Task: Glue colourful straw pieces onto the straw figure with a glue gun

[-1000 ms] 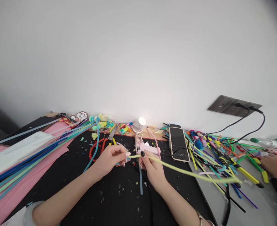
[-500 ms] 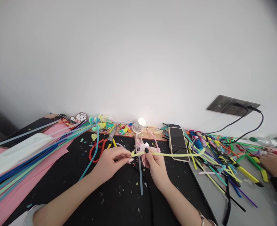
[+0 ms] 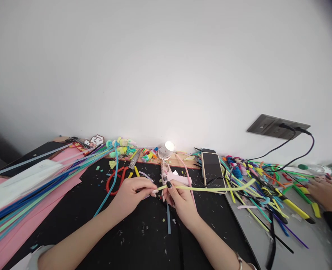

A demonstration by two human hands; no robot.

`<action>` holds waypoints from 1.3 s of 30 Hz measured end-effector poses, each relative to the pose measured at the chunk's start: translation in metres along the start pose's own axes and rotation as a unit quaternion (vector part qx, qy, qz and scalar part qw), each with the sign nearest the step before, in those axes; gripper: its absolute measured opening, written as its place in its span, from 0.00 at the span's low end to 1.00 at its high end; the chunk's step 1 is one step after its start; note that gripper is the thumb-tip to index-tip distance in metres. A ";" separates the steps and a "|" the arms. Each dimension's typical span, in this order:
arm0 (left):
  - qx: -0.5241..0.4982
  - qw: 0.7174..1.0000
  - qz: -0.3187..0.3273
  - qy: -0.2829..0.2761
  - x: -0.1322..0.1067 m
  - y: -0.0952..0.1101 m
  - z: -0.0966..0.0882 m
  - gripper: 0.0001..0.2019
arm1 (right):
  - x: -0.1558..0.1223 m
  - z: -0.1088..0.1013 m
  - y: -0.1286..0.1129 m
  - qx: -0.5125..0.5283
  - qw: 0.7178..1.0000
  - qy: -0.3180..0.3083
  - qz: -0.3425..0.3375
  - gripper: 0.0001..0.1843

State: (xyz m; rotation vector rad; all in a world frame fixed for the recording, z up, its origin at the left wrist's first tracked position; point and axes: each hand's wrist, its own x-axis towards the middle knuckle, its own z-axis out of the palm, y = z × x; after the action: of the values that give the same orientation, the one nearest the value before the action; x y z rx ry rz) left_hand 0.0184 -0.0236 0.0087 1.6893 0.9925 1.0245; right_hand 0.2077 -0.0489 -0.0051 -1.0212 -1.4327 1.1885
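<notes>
A long pale yellow pipe cleaner [image 3: 211,189] runs between my hands, its free end reaching out to the right. My left hand [image 3: 130,195] pinches its left end between thumb and fingertips. Close beside it, my right hand [image 3: 185,208] grips the pipe cleaner with thumb and forefinger. Just behind the fingers lies a pink glue gun [image 3: 180,178], partly hidden by my right hand, with a pink cord. Below the hands a grey-blue strip [image 3: 168,221] lies on the black mat [image 3: 143,240].
Red-handled pliers [image 3: 118,180] lie behind my left hand. A lit white paper cup [image 3: 166,150] stands by the wall. Two phones [image 3: 212,167], pipe cleaners [image 3: 256,202] and yellow-black cutters [image 3: 295,208] lie right, near another person's hand [image 3: 326,195]. Pink sheets [image 3: 50,210] lie left.
The bent left end of the pipe cleaner now lies straighter between my fingertips. My right hand has shifted slightly left along with it, and the free end has moved right.
</notes>
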 end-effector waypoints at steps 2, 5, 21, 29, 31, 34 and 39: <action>0.009 0.999 0.023 -0.034 0.000 -0.001 0.001 0.10 | 0.000 -0.001 0.002 -0.016 1.000 0.004 -0.002 0.29; -0.012 0.999 0.005 -0.036 0.000 -0.001 0.002 0.09 | 0.000 -0.002 0.003 -0.033 0.999 0.014 -0.002 0.29; -0.269 0.946 -0.183 -0.001 0.001 0.002 0.007 0.18 | -0.002 -0.002 0.002 -0.150 0.981 -0.008 -0.125 0.22; -0.073 0.991 -0.093 -0.060 0.004 0.000 0.000 0.15 | -0.004 -0.002 0.007 -0.087 0.995 -0.014 -0.042 0.29; -0.010 0.992 -0.071 -0.105 0.003 -0.001 -0.001 0.13 | -0.004 -0.002 0.011 -0.083 0.996 -0.004 -0.032 0.31; 0.045 0.981 -0.031 -0.187 0.001 0.001 -0.001 0.13 | -0.004 -0.001 0.011 -0.098 0.994 -0.027 -0.035 0.31; 0.081 0.975 0.005 -0.206 -0.002 0.003 0.003 0.12 | -0.003 -0.001 0.002 -0.167 0.981 -0.072 -0.066 0.29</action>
State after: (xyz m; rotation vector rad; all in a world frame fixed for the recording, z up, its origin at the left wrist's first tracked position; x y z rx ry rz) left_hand 0.0212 -0.0270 0.0108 1.9403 0.8089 0.5720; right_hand 0.2092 -0.0515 -0.0076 -1.0615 -1.8300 0.9594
